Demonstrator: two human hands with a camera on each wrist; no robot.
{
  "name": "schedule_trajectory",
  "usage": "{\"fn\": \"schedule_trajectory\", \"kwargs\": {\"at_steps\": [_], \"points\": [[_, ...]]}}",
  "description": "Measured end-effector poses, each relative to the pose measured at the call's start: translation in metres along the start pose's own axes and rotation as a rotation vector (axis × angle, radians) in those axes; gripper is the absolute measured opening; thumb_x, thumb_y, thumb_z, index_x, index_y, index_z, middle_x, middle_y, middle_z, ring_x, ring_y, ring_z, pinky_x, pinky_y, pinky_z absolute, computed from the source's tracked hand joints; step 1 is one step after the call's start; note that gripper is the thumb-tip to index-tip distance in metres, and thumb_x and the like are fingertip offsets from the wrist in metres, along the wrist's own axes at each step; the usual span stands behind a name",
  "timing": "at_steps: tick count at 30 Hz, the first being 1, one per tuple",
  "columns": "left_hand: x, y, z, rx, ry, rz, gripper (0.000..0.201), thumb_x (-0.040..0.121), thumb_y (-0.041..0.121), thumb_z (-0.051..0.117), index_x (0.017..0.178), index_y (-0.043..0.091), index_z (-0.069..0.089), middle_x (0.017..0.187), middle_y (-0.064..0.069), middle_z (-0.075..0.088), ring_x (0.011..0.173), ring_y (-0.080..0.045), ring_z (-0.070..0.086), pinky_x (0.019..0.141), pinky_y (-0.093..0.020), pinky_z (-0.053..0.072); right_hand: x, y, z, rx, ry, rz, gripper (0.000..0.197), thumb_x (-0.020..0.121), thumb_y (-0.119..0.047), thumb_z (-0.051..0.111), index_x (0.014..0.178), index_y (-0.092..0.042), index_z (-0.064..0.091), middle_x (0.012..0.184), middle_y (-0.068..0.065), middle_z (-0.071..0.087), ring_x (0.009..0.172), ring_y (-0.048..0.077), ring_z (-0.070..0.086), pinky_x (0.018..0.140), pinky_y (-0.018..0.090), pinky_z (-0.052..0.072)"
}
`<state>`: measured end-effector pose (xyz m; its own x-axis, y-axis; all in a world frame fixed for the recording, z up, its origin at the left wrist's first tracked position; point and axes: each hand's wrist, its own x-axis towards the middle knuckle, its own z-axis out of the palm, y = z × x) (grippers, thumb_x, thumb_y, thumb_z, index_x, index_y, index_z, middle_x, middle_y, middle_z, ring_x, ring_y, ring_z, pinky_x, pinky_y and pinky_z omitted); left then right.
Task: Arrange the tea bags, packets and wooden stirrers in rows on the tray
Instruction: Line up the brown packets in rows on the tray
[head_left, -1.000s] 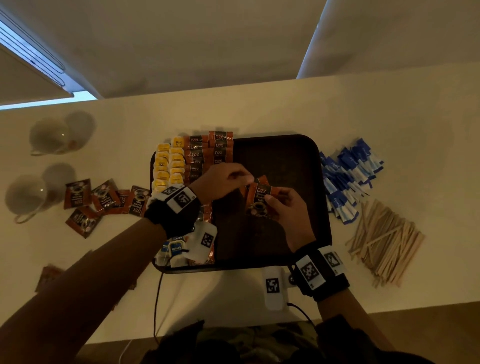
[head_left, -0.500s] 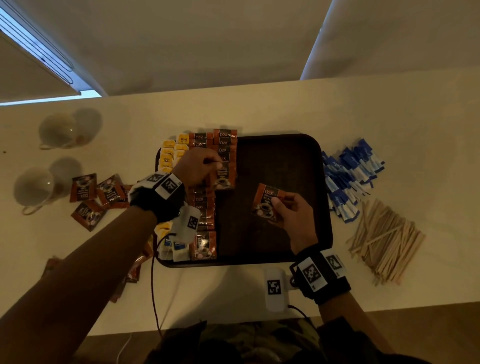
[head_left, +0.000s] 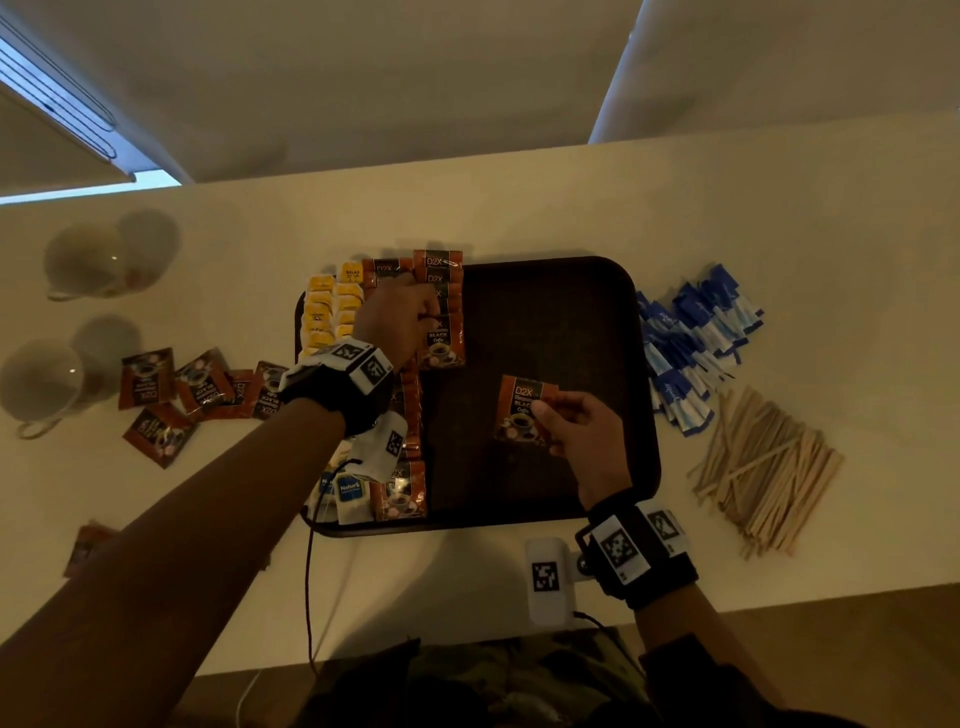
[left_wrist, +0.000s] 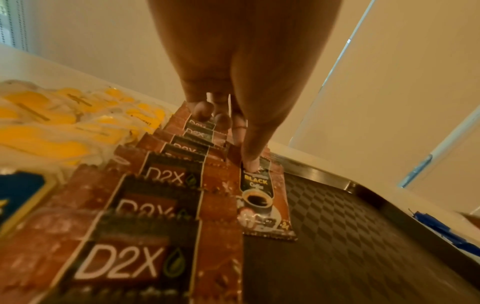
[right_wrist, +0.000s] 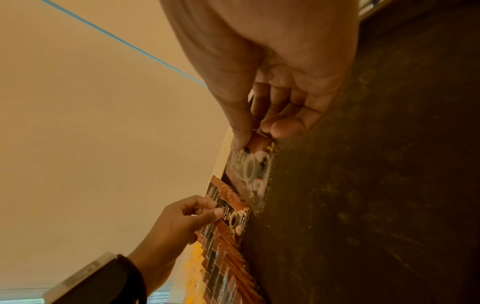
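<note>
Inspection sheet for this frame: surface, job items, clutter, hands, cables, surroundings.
Surface: pale table; dark tray, right part bare.
Job items: yellow tea bags and coffee packets in rows on the tray; loose packets, blue sachets, stirrers off it.
Clutter: two cups.
Hands: left hand presses a row packet; right hand pinches a packet.
Cables: black cable.
Surroundings: wall, window.

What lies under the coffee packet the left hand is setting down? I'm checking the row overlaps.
The coffee packet under the left hand overlaps the packet row; its near end lies on the tray. How far it overlaps is hidden.
</note>
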<state>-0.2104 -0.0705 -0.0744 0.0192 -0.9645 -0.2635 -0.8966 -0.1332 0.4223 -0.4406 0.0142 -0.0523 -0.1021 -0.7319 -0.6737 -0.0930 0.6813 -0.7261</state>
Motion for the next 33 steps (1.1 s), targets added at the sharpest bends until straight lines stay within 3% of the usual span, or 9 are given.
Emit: {"fn": "schedule_trajectory", "kwargs": {"at_steps": [5, 11, 17, 21, 24, 27, 29, 33], "points": [[-0.002, 0.003, -0.001, -0.029, 0.037, 0.028, 0.019, 0.08, 0.01, 0.068, 0.097, 0.015, 0.062, 0.098, -0.001, 0.056, 0.093, -0.02, 0.053, 0.071, -0.033, 0.046, 0.008, 0.0, 0.005, 0.005, -0.017, 0.008, 0.019, 0.083, -0.016, 0.069, 0.099, -0.014, 0.058, 0.093, -0.003, 0.065, 0.08, 0.005, 0.063, 0.057, 0.016, 0.048], [-0.027, -0.003, -0.01, -0.201, 0.21, 0.006, 0.017, 0.081, 0.007, 0.063, 0.095, 0.016, 0.06, 0.095, 0.002, 0.056, 0.088, -0.011, 0.05, 0.063, -0.018, 0.038, 0.023, 0.001, 0.023, -0.079, -0.039, 0.012, 0.016, 0.079, -0.015, 0.073, 0.086, -0.019, 0.058, 0.092, -0.001, 0.066, 0.082, 0.008, 0.065, 0.058, 0.017, 0.048], [-0.091, -0.024, -0.016, -0.379, 0.278, -0.121, 0.015, 0.084, 0.007, 0.063, 0.095, 0.017, 0.062, 0.093, 0.001, 0.062, 0.076, -0.013, 0.055, 0.066, -0.023, 0.043, 0.041, -0.006, 0.051, -0.18, -0.134, -0.012, 0.019, 0.078, -0.016, 0.075, 0.078, -0.022, 0.057, 0.088, -0.003, 0.064, 0.084, 0.012, 0.063, 0.063, 0.022, 0.05], [-0.124, -0.029, -0.015, -0.424, 0.271, -0.177, 0.01, 0.085, 0.005, 0.063, 0.093, 0.011, 0.063, 0.091, 0.0, 0.062, 0.068, 0.003, 0.05, 0.062, -0.008, 0.037, 0.054, -0.014, 0.067, -0.264, -0.133, -0.055, 0.016, 0.078, -0.018, 0.075, 0.083, -0.016, 0.06, 0.094, 0.003, 0.065, 0.086, 0.015, 0.063, 0.065, 0.026, 0.054], [-0.146, -0.037, -0.011, -0.423, 0.297, -0.222, 0.011, 0.084, 0.005, 0.064, 0.091, 0.014, 0.062, 0.09, -0.001, 0.062, 0.068, -0.003, 0.048, 0.062, -0.01, 0.037, 0.061, -0.023, 0.078, -0.336, -0.131, -0.114, 0.019, 0.078, -0.018, 0.075, 0.091, -0.012, 0.062, 0.097, 0.006, 0.066, 0.085, 0.016, 0.063, 0.072, 0.033, 0.057], [-0.163, -0.046, -0.008, -0.403, 0.301, -0.263, 0.014, 0.084, 0.007, 0.066, 0.09, 0.018, 0.06, 0.086, 0.004, 0.06, 0.067, 0.0, 0.05, 0.061, -0.008, 0.036, 0.066, -0.026, 0.088, -0.423, -0.12, -0.163, 0.026, 0.078, -0.019, 0.075, 0.099, -0.01, 0.062, 0.101, 0.004, 0.065, 0.089, 0.016, 0.062, 0.081, 0.037, 0.056], [-0.173, -0.052, -0.007, -0.412, 0.295, -0.272, 0.013, 0.084, 0.006, 0.065, 0.091, 0.016, 0.061, 0.084, 0.007, 0.058, 0.068, 0.004, 0.05, 0.06, -0.005, 0.036, 0.068, -0.026, 0.092, -0.447, -0.1, -0.173, 0.029, 0.078, -0.018, 0.075, 0.102, -0.01, 0.061, 0.098, 0.002, 0.064, 0.087, 0.013, 0.06, 0.083, 0.035, 0.055], [-0.187, -0.064, -0.007, -0.43, 0.289, -0.339, 0.012, 0.084, 0.008, 0.065, 0.092, 0.016, 0.061, 0.086, 0.007, 0.059, 0.065, -0.007, 0.049, 0.058, -0.008, 0.039, 0.068, -0.025, 0.097, -0.451, -0.063, -0.16, 0.038, 0.076, -0.018, 0.077, 0.106, -0.012, 0.055, 0.092, -0.001, 0.06, 0.087, 0.014, 0.06, 0.083, 0.037, 0.055]]}}
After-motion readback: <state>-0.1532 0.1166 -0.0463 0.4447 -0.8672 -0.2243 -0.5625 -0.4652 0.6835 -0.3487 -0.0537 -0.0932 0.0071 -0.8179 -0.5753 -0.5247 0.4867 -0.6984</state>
